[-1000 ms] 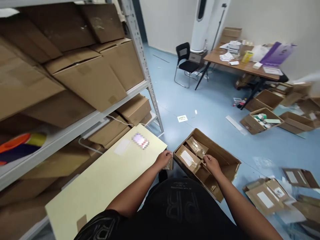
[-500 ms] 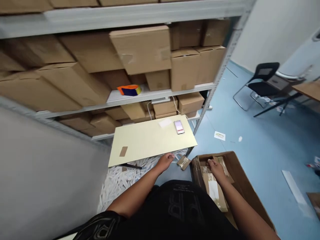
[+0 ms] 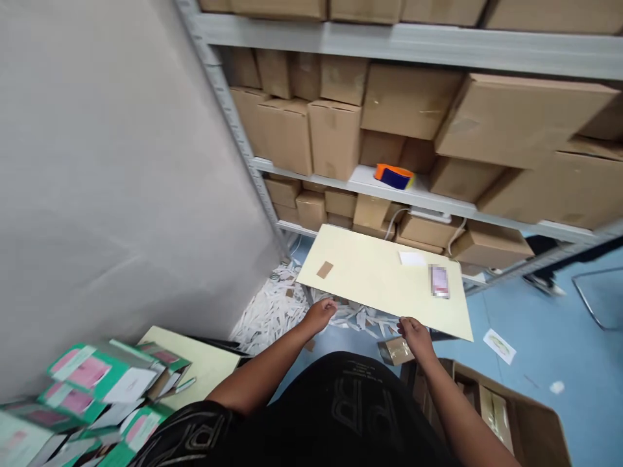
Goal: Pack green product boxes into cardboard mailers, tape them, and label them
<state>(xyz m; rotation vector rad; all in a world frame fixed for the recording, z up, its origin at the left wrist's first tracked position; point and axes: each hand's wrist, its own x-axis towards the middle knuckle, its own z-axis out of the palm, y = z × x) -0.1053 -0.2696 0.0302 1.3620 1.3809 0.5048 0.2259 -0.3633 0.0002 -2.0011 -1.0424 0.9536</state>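
Note:
My left hand point(image 3: 320, 314) is just in front of the near edge of the pale yellow table point(image 3: 370, 275), its thumb and fingers pinched together. Whatever it may hold is too small to make out. My right hand point(image 3: 415, 334) hovers by the same edge farther right, fingers curled in; any thing inside them is hidden. A small taped cardboard packet point(image 3: 399, 350) lies on the floor beneath my right hand. On the tabletop are a phone point(image 3: 439, 281), a white slip of paper point(image 3: 411, 259) and a small brown cardboard piece point(image 3: 324, 270).
Behind the table stands a metal shelf point(image 3: 302, 168) full of cardboard boxes, with an orange and blue tape roll point(image 3: 394, 176) on it. An open carton point(image 3: 540, 415) with packets stands at lower right. Green and pink boxes point(image 3: 92, 383) are piled at left. Paper strips point(image 3: 272, 305) cover the floor.
The view has swung left, bringing the green and pink boxes into sight. My right hand has come out of the carton to the table's edge. My left hand stays pinched near the table.

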